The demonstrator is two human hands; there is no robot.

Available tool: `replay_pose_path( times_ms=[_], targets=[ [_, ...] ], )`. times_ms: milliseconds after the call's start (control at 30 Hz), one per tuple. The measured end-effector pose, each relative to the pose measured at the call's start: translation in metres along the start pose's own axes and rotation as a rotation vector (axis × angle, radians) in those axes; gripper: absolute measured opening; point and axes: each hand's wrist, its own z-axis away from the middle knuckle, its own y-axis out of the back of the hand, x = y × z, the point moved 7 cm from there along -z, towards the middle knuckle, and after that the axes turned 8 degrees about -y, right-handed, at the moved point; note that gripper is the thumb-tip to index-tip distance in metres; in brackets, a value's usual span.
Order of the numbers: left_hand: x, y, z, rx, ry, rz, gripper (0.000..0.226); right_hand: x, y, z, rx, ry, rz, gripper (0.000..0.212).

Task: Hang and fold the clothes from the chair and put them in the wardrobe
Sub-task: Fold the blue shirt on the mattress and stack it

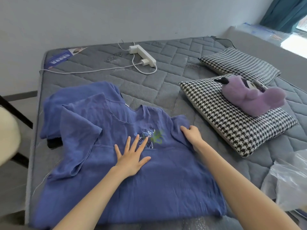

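Observation:
A blue short-sleeved shirt (pixel 103 180) with a small leaf embroidery lies spread on the grey mattress (pixel 149 90), collar toward the far side. Its left sleeve is folded over the body. My left hand (pixel 132 155) presses flat on the chest with fingers spread, just below the embroidery. My right hand (pixel 191 134) grips the fabric at the right sleeve, fingers curled into the cloth. More blue fabric (pixel 74 98) lies under and behind the shirt at the far left. Something dark (pixel 54 142) pokes out beneath it.
Two houndstooth pillows (pixel 216 113) lie to the right, the nearer one bearing a purple plush toy (pixel 249 98). A white power strip (pixel 142 54) with cables lies at the far side. Clear plastic wrap (pixel 289 180) sits at the near right. A pale chair (pixel 8 135) stands at the left edge.

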Motion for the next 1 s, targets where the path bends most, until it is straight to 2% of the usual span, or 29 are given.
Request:
replay_pose_path(
  times_ms=[100,233,367,500,567,667,767,833,933,967,1000],
  targets=[
    [-0.004,-0.001,-0.003,0.023,0.026,0.002,0.07,0.005,0.025,-0.004,0.131,0.012,-0.093,0.032],
    [-0.004,-0.001,-0.009,0.046,0.054,-0.012,0.083,0.013,0.051,-0.012,0.221,0.061,-0.178,0.016],
    [-0.004,0.004,-0.012,0.109,0.07,-0.033,0.062,0.022,0.052,-0.017,0.202,0.053,-0.11,0.018],
    [-0.002,0.01,-0.012,0.135,0.056,-0.023,0.058,0.033,0.05,-0.026,0.221,0.012,0.023,0.021],
    [-0.003,0.014,-0.012,0.141,0.049,-0.026,0.057,0.029,0.056,-0.024,0.263,0.035,0.026,0.03],
    [-0.002,0.022,-0.011,0.159,0.038,0.009,0.055,0.01,0.067,-0.015,0.32,0.085,-0.016,0.032],
    [0.002,0.03,-0.011,0.182,0.018,0.033,0.054,-0.022,0.057,0.007,0.311,0.243,-0.027,0.03],
    [0.004,0.034,-0.01,0.201,0.008,0.037,0.053,-0.044,0.032,0.029,0.185,0.369,0.065,0.021],
    [0.004,0.04,-0.005,0.22,-0.004,0.041,0.053,-0.054,-0.02,0.062,-0.32,0.406,0.112,0.027],
    [0.002,0.041,-0.004,0.222,-0.006,0.045,0.053,-0.053,-0.028,0.068,-0.405,0.396,0.101,0.027],
    [0.0,0.042,-0.001,0.223,-0.008,0.054,0.053,-0.053,-0.028,0.068,-0.401,0.401,0.077,0.026]
  ],
)
